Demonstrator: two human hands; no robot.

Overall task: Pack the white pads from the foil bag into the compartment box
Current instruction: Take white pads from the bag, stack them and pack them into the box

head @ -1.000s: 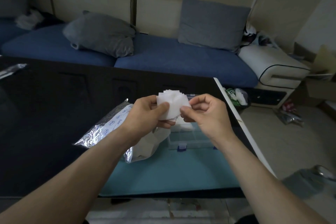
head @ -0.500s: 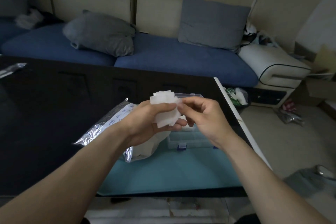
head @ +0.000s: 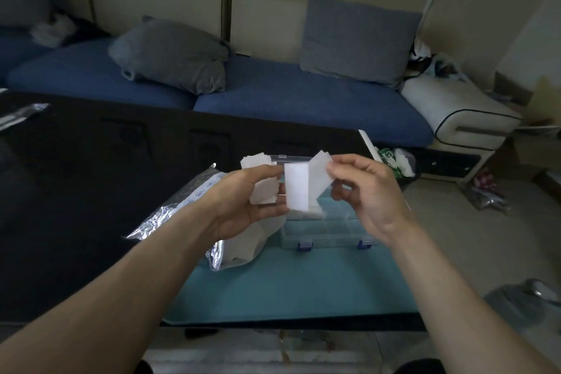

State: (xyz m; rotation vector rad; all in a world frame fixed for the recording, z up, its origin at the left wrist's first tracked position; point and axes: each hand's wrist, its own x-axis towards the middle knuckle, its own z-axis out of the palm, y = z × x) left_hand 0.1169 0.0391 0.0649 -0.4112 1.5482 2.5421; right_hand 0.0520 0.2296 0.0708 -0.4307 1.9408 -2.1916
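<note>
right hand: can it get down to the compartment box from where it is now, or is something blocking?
Probably yes. The right hand pinches a white pad directly above the compartment box, whose lid stands open. The left hand, gripping the pad stack, and the foil bag sit off to the left.

White pads (head: pixel 297 190) fanned above the open clear compartment box (head: pixel 326 229), crumpled foil bag (head: pixel 182 206) alongside.

The right hand (head: pixel 361 191) has peeled a couple of white pads (head: pixel 306 184) off the stack (head: pixel 262 184) in the left hand (head: pixel 243 200), hands now apart.
</note>
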